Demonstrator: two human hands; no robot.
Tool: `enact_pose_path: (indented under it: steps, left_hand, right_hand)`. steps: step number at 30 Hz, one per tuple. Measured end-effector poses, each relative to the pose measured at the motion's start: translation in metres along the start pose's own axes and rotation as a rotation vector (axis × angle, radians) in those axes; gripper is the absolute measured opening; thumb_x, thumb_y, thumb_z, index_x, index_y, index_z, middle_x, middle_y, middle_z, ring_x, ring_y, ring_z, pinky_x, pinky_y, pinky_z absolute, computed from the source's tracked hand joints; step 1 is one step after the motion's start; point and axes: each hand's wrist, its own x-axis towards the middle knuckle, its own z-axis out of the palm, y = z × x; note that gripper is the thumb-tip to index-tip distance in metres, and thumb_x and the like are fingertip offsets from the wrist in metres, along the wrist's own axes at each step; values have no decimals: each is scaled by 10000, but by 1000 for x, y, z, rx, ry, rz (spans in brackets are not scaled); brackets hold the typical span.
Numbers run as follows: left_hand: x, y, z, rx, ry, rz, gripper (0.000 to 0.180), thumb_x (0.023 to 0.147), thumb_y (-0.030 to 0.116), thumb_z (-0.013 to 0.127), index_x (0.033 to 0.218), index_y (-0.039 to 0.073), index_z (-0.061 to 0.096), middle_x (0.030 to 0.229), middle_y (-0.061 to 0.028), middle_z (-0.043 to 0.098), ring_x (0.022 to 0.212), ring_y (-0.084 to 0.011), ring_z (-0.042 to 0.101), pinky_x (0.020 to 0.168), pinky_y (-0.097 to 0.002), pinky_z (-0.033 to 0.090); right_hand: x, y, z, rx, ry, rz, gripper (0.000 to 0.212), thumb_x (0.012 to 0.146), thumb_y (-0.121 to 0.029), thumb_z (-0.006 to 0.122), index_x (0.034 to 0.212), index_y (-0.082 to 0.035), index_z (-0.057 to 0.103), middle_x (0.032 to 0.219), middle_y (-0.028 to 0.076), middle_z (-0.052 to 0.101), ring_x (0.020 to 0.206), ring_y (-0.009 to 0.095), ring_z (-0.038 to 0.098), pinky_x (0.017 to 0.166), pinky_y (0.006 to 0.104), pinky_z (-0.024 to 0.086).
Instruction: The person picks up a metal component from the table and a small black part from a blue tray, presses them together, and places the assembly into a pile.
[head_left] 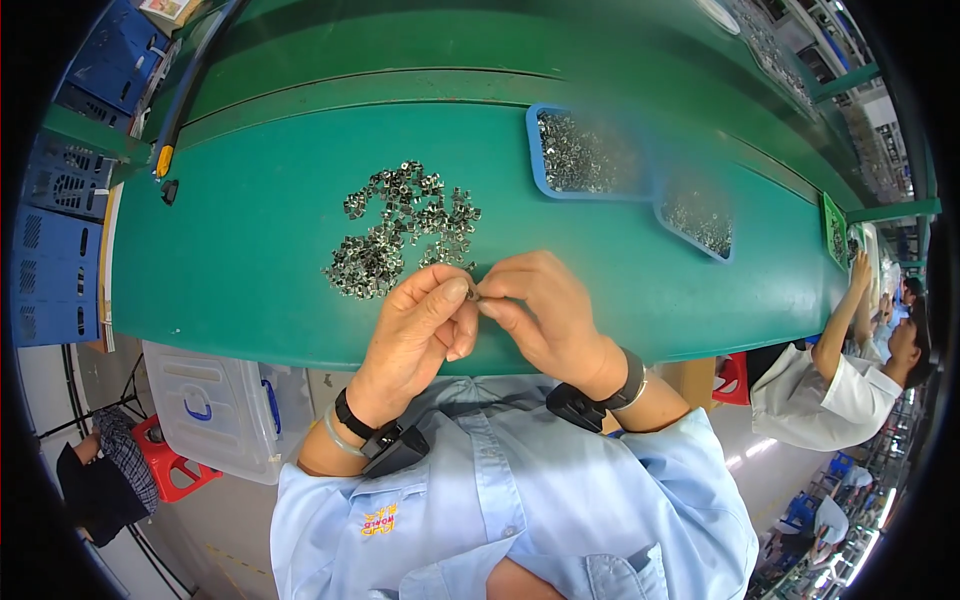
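Both hands meet over the near part of the green tabletop, fingertips together. My left hand (425,312) pinches a small metal piece (473,294) between thumb and forefinger. From the other side, my right hand (540,308) closes its thumb and fingers on the same piece; most of it is hidden by the fingertips. Just beyond my left hand lies a loose pile of small shiny metal parts (400,225). At the back right, a blue tray (541,170) holds many similar small parts, and a second blue tray (690,244) beside it holds more.
The green table (230,250) has a raised back ledge. A yellow-tipped tool (164,162) lies at its left edge. Blue crates (58,275) stand at left, a clear plastic box (205,410) below. A green tray (834,230) and a co-worker (835,390) are at right.
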Motion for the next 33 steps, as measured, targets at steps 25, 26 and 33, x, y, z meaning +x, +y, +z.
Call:
enact_pose_path:
  steps: [25,26,33]
  left_hand:
    - [1,1,-6,17,-48,-6,164,929,169,551,981,14,556,669,-63,556,521,-111,492,444,-229,378]
    - [1,0,-6,0,-63,-14,156,928,164,550,975,16,554,663,-63,550,517,-111,485,442,-231,374]
    - [1,-1,-8,77,-48,-4,160,919,187,565,936,32,532,639,-68,551,485,-126,473,423,-242,354]
  right_hand:
    - [0,0,-3,25,-22,70,172,756,-59,684,920,-74,636,852,57,630,757,239,596,637,335,464]
    - [1,0,-4,30,-33,86,170,756,-56,684,919,-74,639,847,59,632,755,238,598,637,334,466]
    - [4,0,-10,10,-71,43,164,744,-49,693,900,-67,646,839,63,634,755,236,603,631,332,471]
